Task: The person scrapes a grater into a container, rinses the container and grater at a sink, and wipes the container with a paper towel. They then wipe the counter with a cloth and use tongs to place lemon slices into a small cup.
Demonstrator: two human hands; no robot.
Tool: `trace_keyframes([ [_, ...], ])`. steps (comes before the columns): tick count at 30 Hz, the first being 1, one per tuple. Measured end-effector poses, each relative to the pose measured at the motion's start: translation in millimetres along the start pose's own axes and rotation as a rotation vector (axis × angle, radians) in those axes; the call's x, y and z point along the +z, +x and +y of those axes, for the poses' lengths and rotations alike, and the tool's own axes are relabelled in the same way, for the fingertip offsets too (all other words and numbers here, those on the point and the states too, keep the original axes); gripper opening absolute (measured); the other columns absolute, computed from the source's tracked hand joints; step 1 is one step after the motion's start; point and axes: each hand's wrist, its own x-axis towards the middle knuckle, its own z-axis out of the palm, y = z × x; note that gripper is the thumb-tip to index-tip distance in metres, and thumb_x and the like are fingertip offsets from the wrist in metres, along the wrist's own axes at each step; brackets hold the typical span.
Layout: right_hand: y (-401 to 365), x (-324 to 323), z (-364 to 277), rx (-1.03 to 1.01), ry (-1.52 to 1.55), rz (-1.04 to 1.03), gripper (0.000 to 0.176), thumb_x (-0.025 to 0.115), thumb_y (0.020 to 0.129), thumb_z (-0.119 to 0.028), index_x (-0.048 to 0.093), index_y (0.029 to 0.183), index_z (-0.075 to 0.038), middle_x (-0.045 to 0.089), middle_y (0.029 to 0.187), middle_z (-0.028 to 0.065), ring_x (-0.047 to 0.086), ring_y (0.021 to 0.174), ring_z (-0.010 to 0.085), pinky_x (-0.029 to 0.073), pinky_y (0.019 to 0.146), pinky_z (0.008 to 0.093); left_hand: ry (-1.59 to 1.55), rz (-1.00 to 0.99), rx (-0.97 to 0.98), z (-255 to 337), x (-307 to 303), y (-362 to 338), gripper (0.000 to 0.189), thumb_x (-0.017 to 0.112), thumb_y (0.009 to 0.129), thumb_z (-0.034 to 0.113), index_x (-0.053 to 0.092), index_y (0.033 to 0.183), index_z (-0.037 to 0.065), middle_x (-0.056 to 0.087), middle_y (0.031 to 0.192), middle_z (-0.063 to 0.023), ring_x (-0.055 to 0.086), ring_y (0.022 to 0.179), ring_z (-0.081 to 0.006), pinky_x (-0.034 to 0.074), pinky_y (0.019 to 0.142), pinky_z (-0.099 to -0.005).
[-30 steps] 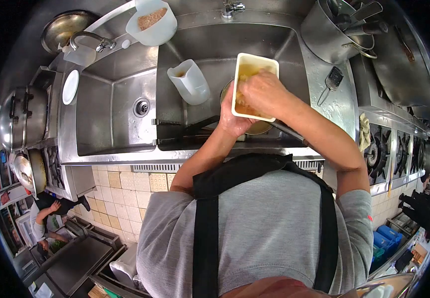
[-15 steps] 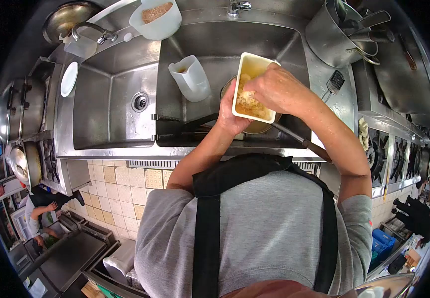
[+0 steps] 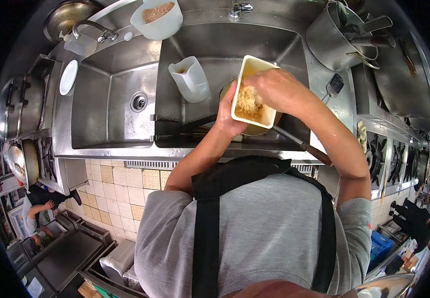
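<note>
My left hand [image 3: 229, 115] grips the near left edge of a white rectangular tub [image 3: 252, 67], tilted over the right basin of a steel sink [image 3: 210, 47]. Pale yellowish food [image 3: 248, 102] lies in the tub's lower end. My right hand [image 3: 275, 88] reaches into the tub from the right, its fingers curled on the food. Beneath the tub sits a round metal pan [image 3: 257, 128] whose long handle [image 3: 302, 145] runs toward the lower right.
A white plastic jug [image 3: 191, 78] stands in the right basin, left of the tub. The left basin [image 3: 106, 107] has a drain [image 3: 139, 101]. A white bowl with brown contents [image 3: 157, 18] sits at the sink's back. A steel pot with utensils [image 3: 341, 35] stands right, near gas burners [image 3: 376, 149].
The tub has tipped more steeply and the food has slid to its lower end. My right hand has moved deeper into the tub, against the food.
</note>
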Motion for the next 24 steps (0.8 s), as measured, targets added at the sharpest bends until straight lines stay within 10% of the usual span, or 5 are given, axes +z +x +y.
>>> trace_keyframes([
  [17, 6, -18, -4, 0.150, 0.217, -0.174, 0.029, 0.064, 0.077, -0.015, 0.061, 0.103, -0.003, 0.065, 0.091, 0.0168, 0.063, 0.090, 0.0326, 0.048, 0.081, 0.0433, 0.033, 0.119, 0.001, 0, 3, 5, 0.044, 0.036, 0.097, 0.041, 0.049, 0.127, 0.012, 0.058, 0.121, -0.0077, 0.056, 0.111, -0.0249, 0.046, 0.095, -0.0447],
  [24, 0, 8, 0, 0.006, -0.204, -0.171, 0.019, 0.060, 0.078, -0.011, 0.065, 0.094, -0.002, 0.068, 0.081, 0.0146, 0.066, 0.085, 0.0303, 0.050, 0.074, 0.0435, 0.026, 0.048, -0.022, -1, 6, 3, 0.044, 0.035, 0.097, 0.039, 0.048, 0.129, 0.011, 0.057, 0.123, -0.0083, 0.056, 0.112, -0.0252, 0.045, 0.096, -0.0449],
])
